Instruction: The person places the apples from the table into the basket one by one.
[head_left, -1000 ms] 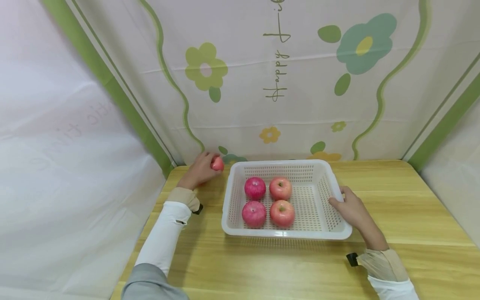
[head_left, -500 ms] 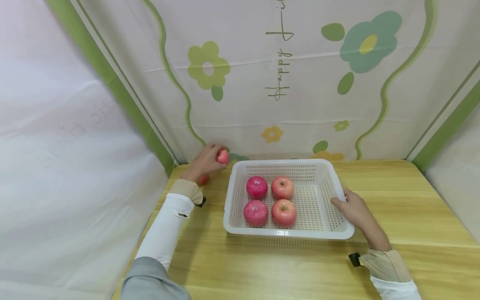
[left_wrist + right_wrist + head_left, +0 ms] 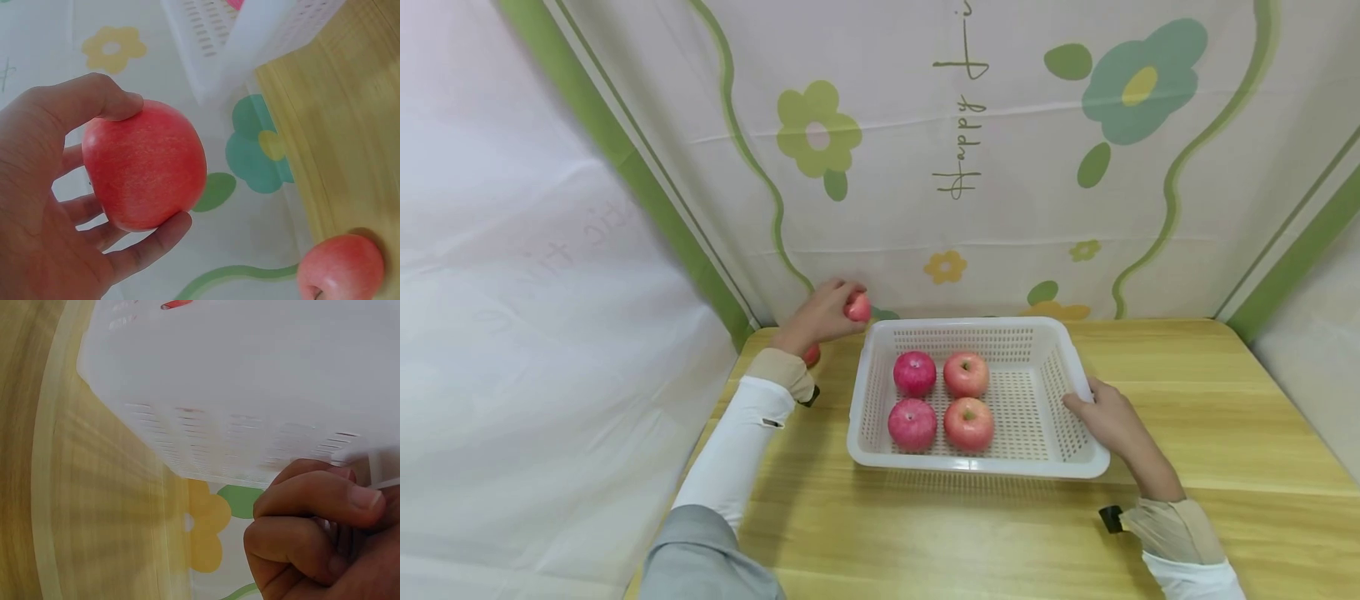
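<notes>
My left hand (image 3: 822, 317) holds a pinkish-red apple (image 3: 147, 165) between thumb and fingers, raised near the back left corner of a white plastic basket (image 3: 970, 468). Beneath the left wrist, a second apple (image 3: 341, 269) rests on the table, partly covered by the forearm in the head view. The right hand (image 3: 1108, 417) grips the basket's right rim, thumb over the edge and fingers curled below it. Inside the basket, several apples stand in two columns: darker pink ones (image 3: 914, 373) at the left, paler ones (image 3: 966, 374) beside them.
The wooden table (image 3: 970, 542) ends at a white cloth wall (image 3: 880, 217) printed with flowers. Another cloth wall (image 3: 550, 375) rises along the left side. Bare mesh floor (image 3: 1015, 417) shows in the basket's right part.
My left hand has carried its apple right and farther back, toward the basket's corner. The apple under the left wrist has come into view. The right hand keeps its grip.
</notes>
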Demonstrator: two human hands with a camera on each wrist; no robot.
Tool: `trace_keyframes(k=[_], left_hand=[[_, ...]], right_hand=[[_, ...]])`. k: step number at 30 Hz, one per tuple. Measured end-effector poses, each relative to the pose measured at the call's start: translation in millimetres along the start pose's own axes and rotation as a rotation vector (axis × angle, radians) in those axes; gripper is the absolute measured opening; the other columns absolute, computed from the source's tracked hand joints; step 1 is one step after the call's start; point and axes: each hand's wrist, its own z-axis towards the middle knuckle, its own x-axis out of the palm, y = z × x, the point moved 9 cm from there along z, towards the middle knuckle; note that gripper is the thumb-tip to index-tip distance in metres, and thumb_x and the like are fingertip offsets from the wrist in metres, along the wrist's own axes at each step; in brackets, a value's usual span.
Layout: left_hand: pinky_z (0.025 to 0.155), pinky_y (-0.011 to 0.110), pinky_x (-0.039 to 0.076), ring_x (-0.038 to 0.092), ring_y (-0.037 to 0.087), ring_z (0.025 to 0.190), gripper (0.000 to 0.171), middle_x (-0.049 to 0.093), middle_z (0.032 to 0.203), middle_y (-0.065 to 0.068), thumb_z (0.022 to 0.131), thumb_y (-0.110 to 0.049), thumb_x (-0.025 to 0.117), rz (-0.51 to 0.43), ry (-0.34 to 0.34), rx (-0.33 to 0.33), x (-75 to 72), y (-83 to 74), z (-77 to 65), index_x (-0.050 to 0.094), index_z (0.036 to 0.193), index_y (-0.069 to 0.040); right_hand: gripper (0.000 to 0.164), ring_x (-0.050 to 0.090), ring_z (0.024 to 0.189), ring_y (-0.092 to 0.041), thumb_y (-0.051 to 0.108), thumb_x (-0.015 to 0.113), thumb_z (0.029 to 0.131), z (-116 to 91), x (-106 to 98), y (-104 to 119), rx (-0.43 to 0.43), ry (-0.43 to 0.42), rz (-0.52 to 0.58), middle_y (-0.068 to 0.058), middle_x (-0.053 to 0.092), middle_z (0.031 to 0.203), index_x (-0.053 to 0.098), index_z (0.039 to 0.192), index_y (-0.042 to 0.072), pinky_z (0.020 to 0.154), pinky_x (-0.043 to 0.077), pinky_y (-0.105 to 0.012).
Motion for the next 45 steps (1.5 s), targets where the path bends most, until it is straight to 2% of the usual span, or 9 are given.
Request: trace_keyframes(k=[10,24,30,40,45], left_hand=[[0.088,0.039,0.046,0.046,0.024,0.11,0.063,0.05,0.126,0.01,0.075,-0.036,0.072,0.024,0.043,0.018,0.2,-14.9,5.3,0.054,0.131,-0.014],[0.082,0.036,0.048,0.047,0.023,0.107,0.063,0.052,0.123,0.008,0.074,-0.035,0.072,0.001,0.06,0.097,-0.3,-51.2,7.7,0.055,0.131,-0.014],[0.085,0.036,0.047,0.047,0.024,0.108,0.063,0.052,0.124,0.009,0.074,-0.034,0.072,0.017,0.075,0.125,3.0,-63.4,10.6,0.054,0.131,-0.013],[0.085,0.034,0.047,0.046,0.023,0.109,0.062,0.05,0.126,0.009,0.075,-0.034,0.072,0.031,0.103,0.162,10.1,-76.6,14.0,0.054,0.132,-0.014],[0.084,0.033,0.047,0.045,0.021,0.109,0.063,0.049,0.127,0.008,0.076,-0.035,0.071,0.04,0.125,0.156,13.3,-81.3,15.8,0.053,0.133,-0.015]], right_hand=[[0.061,0.068,0.078,-0.027,0.028,0.043,0.102,1,0,-3,0.0,0.005,0.001,-0.032,0.061,0.107,0.027,0.142,-0.015,0.059,0.058,-0.036],[0.062,0.068,0.08,-0.031,0.029,0.043,0.102,1,1,-3,-0.005,0.007,0.003,-0.035,0.06,0.109,0.026,0.142,-0.016,0.059,0.058,-0.037],[0.062,0.068,0.081,-0.031,0.029,0.043,0.102,0,1,-1,-0.016,0.005,-0.001,-0.036,0.06,0.109,0.027,0.142,-0.015,0.06,0.058,-0.038],[0.062,0.068,0.082,-0.031,0.029,0.042,0.103,-2,2,-1,-0.017,0.006,-0.013,-0.035,0.06,0.11,0.025,0.143,-0.016,0.061,0.058,-0.038],[0.063,0.068,0.081,-0.031,0.029,0.042,0.103,-1,2,0,-0.016,0.001,-0.017,-0.036,0.059,0.111,0.024,0.143,-0.016,0.061,0.058,-0.038]])
